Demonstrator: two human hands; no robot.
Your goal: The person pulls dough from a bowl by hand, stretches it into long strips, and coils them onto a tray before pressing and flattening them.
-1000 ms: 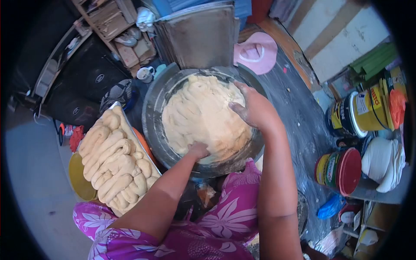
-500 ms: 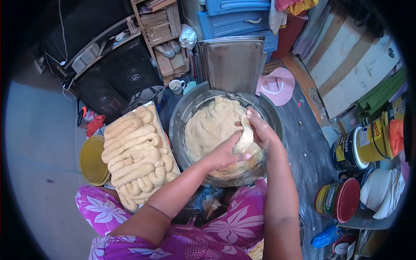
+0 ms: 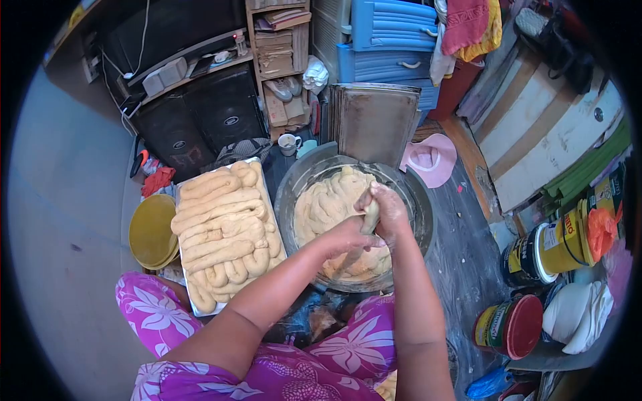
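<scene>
While both hands meet over the right part of the basin (image 3: 422, 224), a small piece of dough (image 3: 370, 217) is held between them, partly covered by the fingers. Left hand (image 3: 349, 235): gripping the piece from its left side, thumb stretched below, fingers above. Right hand (image 3: 390, 208): fingers curled over the same piece from the right. Hands together, clear of the basin's rim.

Beneath them, the dough mass (image 3: 326, 204) fills much of the dark, round basin; surface lumpy and folded at the left. A looser, more orange-tinted patch shows below the hands.

Left of the basin: a tray (image 3: 269, 200) loaded with thick dough ropes (image 3: 221, 230), laid close together, those near its lower end looped. Beside the tray, further left, a yellow bucket (image 3: 152, 230).

Beyond the basin's far rim, a stack of metal sheets (image 3: 376, 123) stands upright; a white mug (image 3: 288, 144) sits to its left, a pink hat (image 3: 431, 162) to its right. Far right: a red-lidded tub (image 3: 524, 327), tipped in view.
</scene>
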